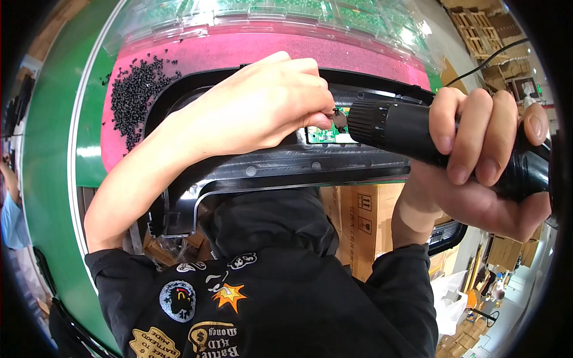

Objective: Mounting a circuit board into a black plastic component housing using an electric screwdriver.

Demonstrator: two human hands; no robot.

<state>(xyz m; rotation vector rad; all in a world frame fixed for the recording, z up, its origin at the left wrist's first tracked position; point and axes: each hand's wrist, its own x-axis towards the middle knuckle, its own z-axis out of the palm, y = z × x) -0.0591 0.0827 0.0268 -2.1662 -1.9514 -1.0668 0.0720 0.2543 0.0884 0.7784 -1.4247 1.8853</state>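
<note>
My right hand (477,140) is wrapped round a black electric screwdriver (412,126), held nearly level with its nose pointing left. The nose is over a small green circuit board (322,135) set in a black plastic housing (274,173). My left hand (271,107) reaches across the housing, thumb and fingertips pinched together right beside the screwdriver's nose. Whatever that pinch holds is too small and hidden to make out. A dark round part (339,120) shows between the fingertips and the screwdriver.
A heap of small black screws (140,95) lies on the pink mat (286,52) at the left. Clear plastic trays (256,21) with green boards line the far side. Cardboard boxes (358,238) stand below the table edge; a black cable (486,59) hangs at the right.
</note>
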